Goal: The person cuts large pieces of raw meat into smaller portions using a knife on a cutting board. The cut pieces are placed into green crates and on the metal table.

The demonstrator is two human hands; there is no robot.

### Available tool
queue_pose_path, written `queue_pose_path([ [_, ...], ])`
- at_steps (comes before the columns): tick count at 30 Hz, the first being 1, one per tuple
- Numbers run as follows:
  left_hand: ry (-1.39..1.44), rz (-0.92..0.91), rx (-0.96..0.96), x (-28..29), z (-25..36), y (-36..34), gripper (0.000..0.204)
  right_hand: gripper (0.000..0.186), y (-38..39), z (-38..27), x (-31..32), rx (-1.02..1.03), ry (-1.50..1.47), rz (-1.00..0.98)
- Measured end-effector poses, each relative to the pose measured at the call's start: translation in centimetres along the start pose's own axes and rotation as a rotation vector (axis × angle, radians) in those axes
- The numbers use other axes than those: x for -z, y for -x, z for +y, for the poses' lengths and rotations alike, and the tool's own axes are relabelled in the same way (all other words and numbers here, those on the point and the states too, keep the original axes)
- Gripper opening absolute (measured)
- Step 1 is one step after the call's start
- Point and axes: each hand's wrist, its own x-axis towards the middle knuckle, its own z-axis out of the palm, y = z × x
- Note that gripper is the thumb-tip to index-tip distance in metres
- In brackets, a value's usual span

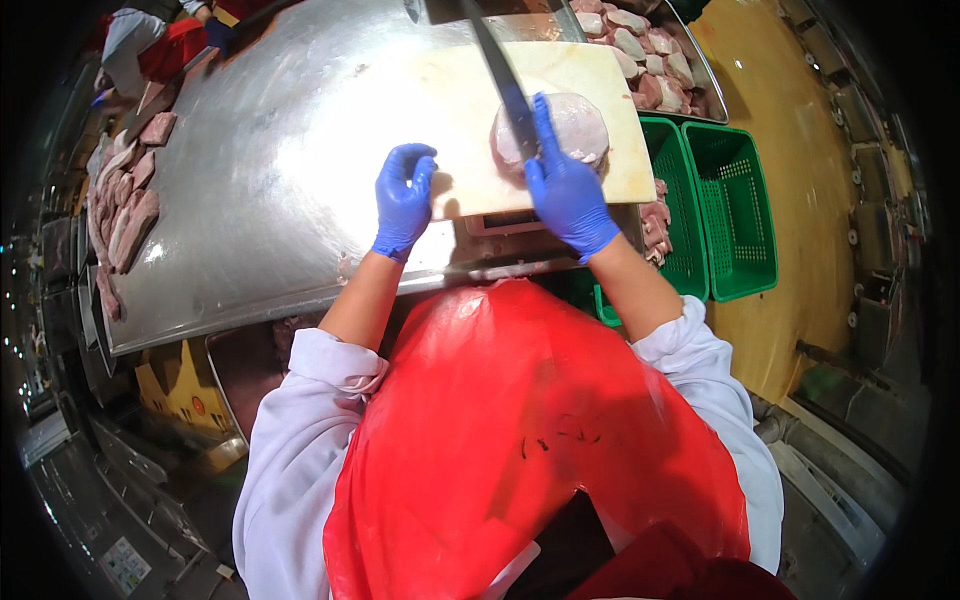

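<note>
My right hand [572,205], in a blue glove, is closed on a knife [497,70], its index finger stretched forward. The long dark blade points away from me and passes over the left part of a round, pale slab of meat [573,125]. That slab lies on a white cutting board [450,90]. At the board's near left edge is my left hand [404,200], also blue-gloved. Its fingers curve loosely, the thumb stands apart from them, and nothing shows between. My right hand hides the knife's handle.
The board rests on a shiny metal table [240,180]. Meat strips [125,205] lie along its left side. A metal tray [715,95] of meat chunks stands far right, with green baskets [740,210] nearer. Small meat pieces [655,225] lie beside the board. Another person's red-and-white clothing [170,50] shows far left.
</note>
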Motion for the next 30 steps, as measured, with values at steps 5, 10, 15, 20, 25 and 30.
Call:
queue_pose_path([
  [5,0.079,0.022,-0.078,-0.6,0.9,-1.6,0.012,0.087,5.5,-0.6,-1.2,0.008,0.241,-0.104],
  [10,0.143,0.050,-0.050,-1.5,-0.2,-2.4,0.008,0.089,12.3,-1.1,1.4,-0.126,0.292,-0.327],
  [15,-0.009,0.018,-0.046,-4.4,-0.3,-1.8,0.009,0.088,17.3,-1.0,4.6,-0.185,0.228,-0.464],
  [20,-0.557,-0.088,-0.164,-6.9,1.5,-1.7,0.035,0.081,20.0,-0.1,7.9,-0.277,-0.029,-0.303],
  [25,-0.626,-0.146,-0.050,-4.8,0.6,-3.5,0.026,0.077,12.9,-1.7,4.5,-0.233,-0.105,0.033],
  [30,-0.549,-0.180,-0.072,-4.4,0.7,-3.7,0.027,0.077,3.2,-5.2,-1.3,-0.168,0.239,-0.068],
])
